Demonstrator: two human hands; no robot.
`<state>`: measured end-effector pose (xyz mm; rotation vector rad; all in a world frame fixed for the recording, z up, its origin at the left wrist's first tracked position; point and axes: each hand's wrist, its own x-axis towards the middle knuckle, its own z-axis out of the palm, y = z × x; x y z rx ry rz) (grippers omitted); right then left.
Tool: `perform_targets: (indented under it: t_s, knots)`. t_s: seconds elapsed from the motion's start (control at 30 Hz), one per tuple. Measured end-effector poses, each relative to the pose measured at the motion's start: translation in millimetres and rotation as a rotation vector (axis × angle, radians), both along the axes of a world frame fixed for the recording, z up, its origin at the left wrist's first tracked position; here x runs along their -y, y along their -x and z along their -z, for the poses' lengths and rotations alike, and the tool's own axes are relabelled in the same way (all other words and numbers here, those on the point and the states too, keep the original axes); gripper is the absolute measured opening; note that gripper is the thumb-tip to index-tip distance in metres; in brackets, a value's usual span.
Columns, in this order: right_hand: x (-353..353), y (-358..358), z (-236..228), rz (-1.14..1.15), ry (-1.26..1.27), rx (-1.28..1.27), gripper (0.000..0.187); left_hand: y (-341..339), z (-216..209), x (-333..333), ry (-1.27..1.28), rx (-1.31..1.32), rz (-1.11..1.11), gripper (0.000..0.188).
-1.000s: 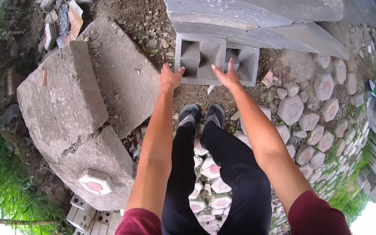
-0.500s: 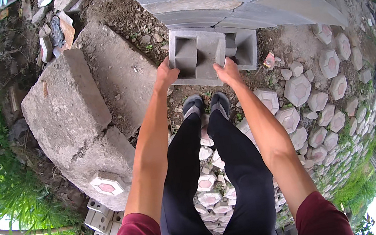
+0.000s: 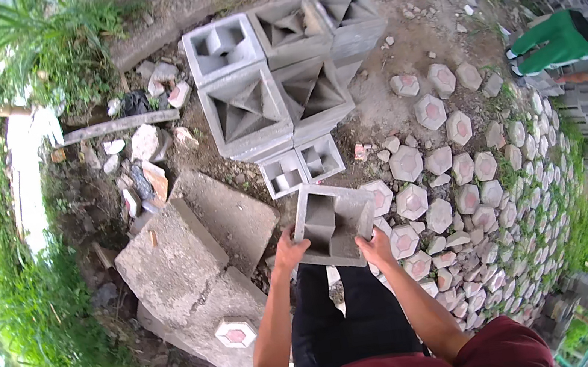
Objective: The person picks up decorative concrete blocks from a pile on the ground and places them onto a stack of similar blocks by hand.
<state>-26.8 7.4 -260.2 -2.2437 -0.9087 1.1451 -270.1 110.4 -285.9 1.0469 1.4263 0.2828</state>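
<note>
A grey concrete ventilation block (image 3: 352, 229) with an angled hollow inside is held in front of my legs. My left hand (image 3: 290, 251) grips its left edge, thumb over the rim. On the opposite edge my right hand (image 3: 375, 249) is closed the same way. Just beyond stand two similar blocks side by side on the ground, a left one (image 3: 271, 179) and a right one (image 3: 334, 153). They touch the foot of a tall stack of the same blocks (image 3: 252, 144). My feet are hidden by the held block.
Broken concrete slabs (image 3: 168, 255) lie to my left, one bearing a hexagonal paver (image 3: 235, 333). Many hexagonal pavers (image 3: 411, 201) spread over the ground on the right. Rubble (image 3: 144, 149) lies beyond the slabs. A person in green trousers (image 3: 554, 42) bends at the far right.
Both hands have lifted the block off the ground spot by the stack and drawn it toward my body. The view has tilted up, showing the stack's top and a person at right.
</note>
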Motion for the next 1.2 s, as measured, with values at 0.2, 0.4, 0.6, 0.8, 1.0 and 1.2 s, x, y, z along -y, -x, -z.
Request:
perform_targets:
  t_s: [0.2,0.4,0.6,0.8,1.0,1.2]
  knots:
    - [38.8,-43.8,-143.5,0.051,-0.127,-0.035,0.041,-47.2,-160.5,0.5,-0.059,0.114,0.115,0.066]
    - [87.5,-32.7,-326.2,0.443,-0.340,0.235,0.061,-92.5,-267.2,21.5,0.019,0.455,0.141,0.063]
    - [161.8,-48.9,-300.7,0.760,-0.497,-0.315,0.058,-177.3,-307.3,48.2,0.034,0.379,0.356,0.064]
    - [231.3,-76.1,-276.3,1.009,-0.470,-0.196,0.056,-258.5,-303.7,88.0,0.116,0.354,0.589,0.060]
    - [301.9,-145.2,-302.2,1.273,-0.720,-0.156,0.056,-379.9,-306.5,159.3,0.114,0.427,0.761,0.049]
    - [358.9,-216.5,-332.5,1.384,-0.621,-0.209,0.067,-483.9,-321.5,215.7,0.176,0.443,0.939,0.061]
